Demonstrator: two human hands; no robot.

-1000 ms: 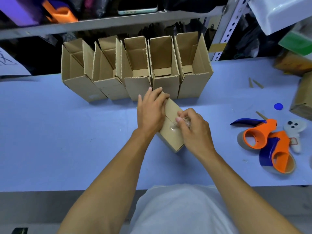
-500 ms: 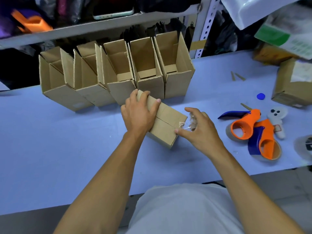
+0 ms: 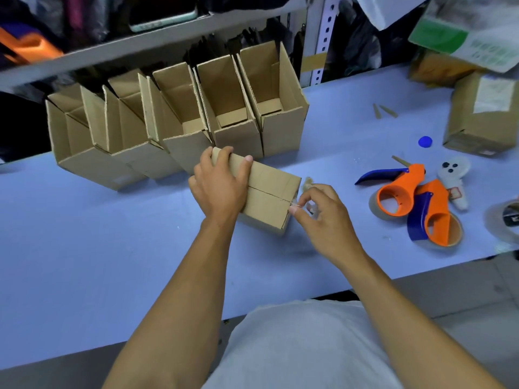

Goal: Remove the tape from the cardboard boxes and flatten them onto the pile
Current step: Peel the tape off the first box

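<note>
A small closed cardboard box (image 3: 269,195) lies on the blue table (image 3: 84,234) in front of me, its flap seam facing up. My left hand (image 3: 222,186) grips the box's far left end, fingers curled over the top edge. My right hand (image 3: 323,217) pinches a strip of clear tape (image 3: 297,203) at the box's right end, where the seam meets the edge. A crumpled wad of peeled tape (image 3: 307,183) sticks up just behind my right fingers. Behind stands a row of several open cardboard boxes (image 3: 179,127), flaps up.
Two orange and blue tape dispensers (image 3: 412,203) lie to the right, with a white controller (image 3: 455,178), a blue cap (image 3: 425,142) and a taped brown parcel (image 3: 483,116) beyond. A tape roll (image 3: 505,217) sits at the right edge. A metal shelf (image 3: 157,37) overhangs the back.
My right hand has pulled the tape off the top seam toward the box's right end and now pinches it at the edge. My left hand slid toward the far left end.
</note>
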